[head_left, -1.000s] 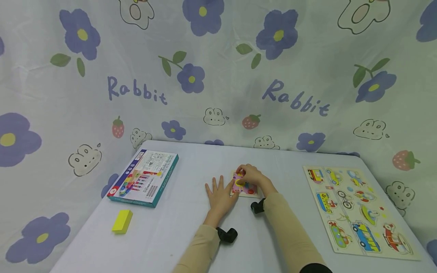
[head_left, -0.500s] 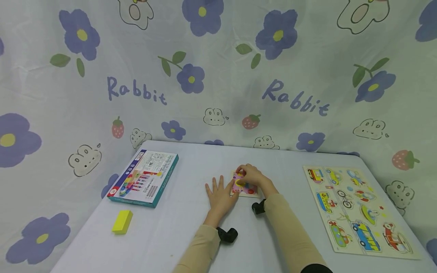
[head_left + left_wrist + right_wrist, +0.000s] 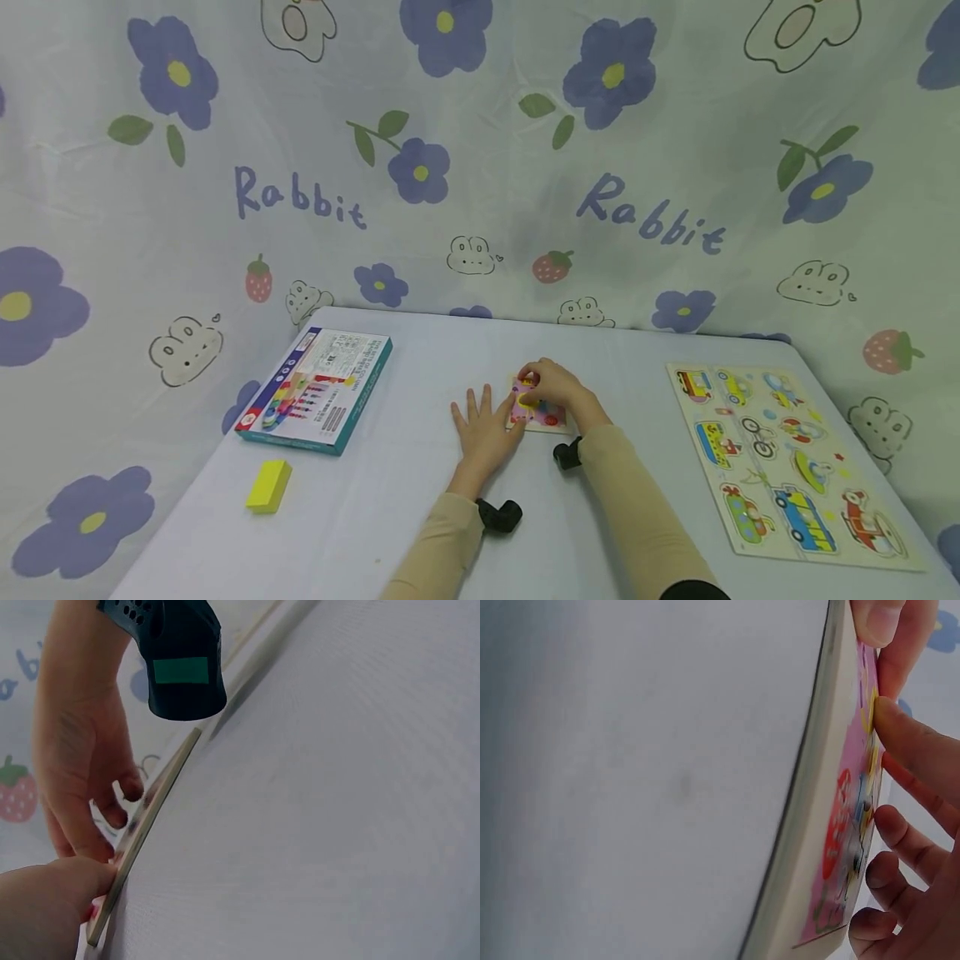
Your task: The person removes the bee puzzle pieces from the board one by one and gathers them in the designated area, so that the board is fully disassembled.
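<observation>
A small pink picture puzzle board [image 3: 553, 420] lies flat on the white table between both hands. My left hand [image 3: 482, 433] rests beside it with fingers spread, its thumb pressing on the board's near left edge. Over the top of the board, the curled fingers of my right hand [image 3: 558, 390] pinch at a yellow puzzle piece [image 3: 528, 401], mostly covered by the thumb and index finger. From the right wrist, the pink face with a red figure [image 3: 835, 825] shows, the fingertips right at its surface. The left wrist view gives the board's thin edge [image 3: 142, 836].
A large peg-type vehicle puzzle board [image 3: 787, 467] lies at the right. On the left are a flat teal-edged box [image 3: 322, 387] and a yellow block [image 3: 268, 487]. A flowered curtain [image 3: 480, 167] hangs behind the table [image 3: 405, 533].
Both hands and the board keep nearly the same place; the head view shifts only very slightly.
</observation>
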Available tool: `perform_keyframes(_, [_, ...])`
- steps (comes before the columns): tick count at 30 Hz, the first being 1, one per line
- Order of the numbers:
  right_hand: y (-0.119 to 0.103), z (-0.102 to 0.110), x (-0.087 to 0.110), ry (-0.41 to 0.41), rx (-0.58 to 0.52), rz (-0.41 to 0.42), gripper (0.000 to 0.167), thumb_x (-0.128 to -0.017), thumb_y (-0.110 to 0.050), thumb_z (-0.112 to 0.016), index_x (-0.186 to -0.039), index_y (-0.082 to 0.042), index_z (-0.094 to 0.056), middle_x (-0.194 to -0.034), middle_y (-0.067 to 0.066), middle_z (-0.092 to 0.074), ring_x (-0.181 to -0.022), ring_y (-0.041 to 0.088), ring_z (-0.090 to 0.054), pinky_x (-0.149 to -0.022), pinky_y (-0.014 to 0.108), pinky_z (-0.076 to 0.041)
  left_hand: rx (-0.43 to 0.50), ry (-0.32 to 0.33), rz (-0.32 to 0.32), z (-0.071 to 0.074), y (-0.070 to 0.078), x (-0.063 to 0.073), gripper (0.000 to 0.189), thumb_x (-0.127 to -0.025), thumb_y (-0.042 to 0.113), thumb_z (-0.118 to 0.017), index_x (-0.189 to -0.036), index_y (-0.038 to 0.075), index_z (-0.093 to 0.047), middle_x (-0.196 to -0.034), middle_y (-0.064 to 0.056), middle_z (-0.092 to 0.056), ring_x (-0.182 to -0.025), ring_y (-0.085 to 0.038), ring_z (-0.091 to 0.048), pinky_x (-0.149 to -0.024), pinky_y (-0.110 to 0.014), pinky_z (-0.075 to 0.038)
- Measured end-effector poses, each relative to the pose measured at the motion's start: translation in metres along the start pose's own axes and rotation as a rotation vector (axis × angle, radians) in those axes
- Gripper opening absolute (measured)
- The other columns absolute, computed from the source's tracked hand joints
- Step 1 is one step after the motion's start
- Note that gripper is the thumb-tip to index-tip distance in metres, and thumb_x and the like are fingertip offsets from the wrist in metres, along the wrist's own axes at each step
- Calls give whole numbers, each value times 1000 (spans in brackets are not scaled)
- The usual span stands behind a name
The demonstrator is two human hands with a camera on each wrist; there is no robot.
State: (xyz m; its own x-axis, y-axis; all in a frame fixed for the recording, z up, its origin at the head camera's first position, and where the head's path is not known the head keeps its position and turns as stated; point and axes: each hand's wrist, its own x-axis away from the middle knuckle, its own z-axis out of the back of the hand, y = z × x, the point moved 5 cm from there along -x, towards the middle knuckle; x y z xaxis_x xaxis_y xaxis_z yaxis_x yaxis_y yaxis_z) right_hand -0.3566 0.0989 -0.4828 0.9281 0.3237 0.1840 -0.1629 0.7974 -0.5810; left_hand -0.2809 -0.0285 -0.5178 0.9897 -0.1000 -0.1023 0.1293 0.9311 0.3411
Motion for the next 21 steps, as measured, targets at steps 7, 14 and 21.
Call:
perform_keyframes(7, [0, 0, 0, -11, 16, -2, 37, -77, -24, -75, -111, -16, -62, -91, 4, -51, -80, 18, -48, -69, 31, -40, 1, -1, -3, 0, 0, -1, 52, -89, 54, -45, -136, 33, -46, -149, -16, -26, -138, -44, -10, -103, -65, 3])
perform_keyframes(14, [1, -3, -3, -56, -66, -29, 37, -76, -15, -74, -109, -13, -58, -102, 8, -49, -89, 22, -48, -80, 40, -44, 8, -3, 0, -1, -1, 0, 52, -88, 54, -47, -135, 32, -48, -149, -17, -27, -138, -44, -10, -103, -66, 3])
perform_keyframes(21, [0, -4, -5, -59, -104, -27, 27, -76, -11, -73, -100, -12, -60, -103, 7, -48, -93, 22, -46, -84, 40, -41, 15, -7, 0, -1, -1, -1, 52, -88, 54, -46, -136, 32, -47, -150, -17, -25, -138, -44, -8, -103, -65, 5])
